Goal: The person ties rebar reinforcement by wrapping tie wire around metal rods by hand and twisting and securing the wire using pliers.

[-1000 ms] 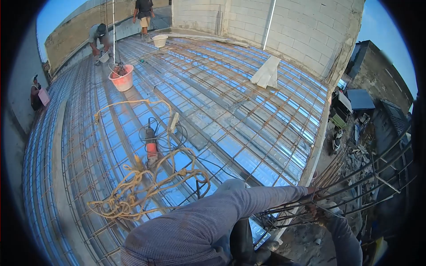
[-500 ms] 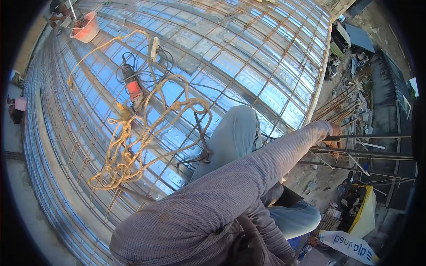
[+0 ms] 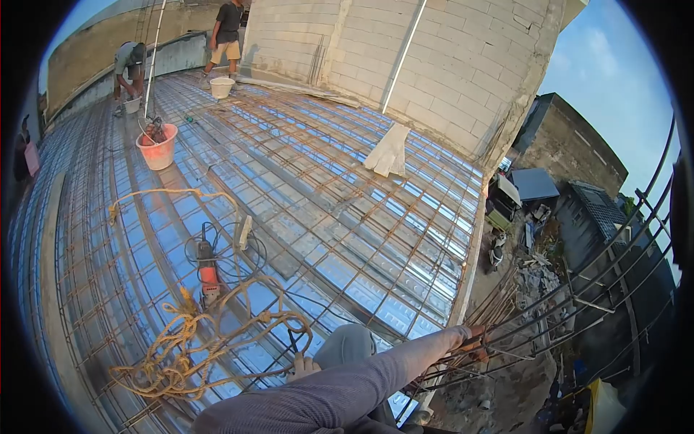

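My left arm stretches across to the right, and my left hand is closed around a bundle of long steel bars that juts past the roof edge. Below that sleeve, by my bent knee, the fingers of my right hand curl at a dark metal tool that looks like pincers; most of it is hidden. A tangled yellowish rope lies left of my right hand. Beyond it rests a red and black angle grinder with its cable looped around it.
A rebar grid over shiny metal decking spreads ahead. An orange bucket, a pale board and a small wood block sit on it. Two people work near the block wall. The roof edge drops off at right.
My view has tilted up, bringing the wall and co-workers into sight. My right hand has come into view at the dark tool. The left hand still grips the bars.
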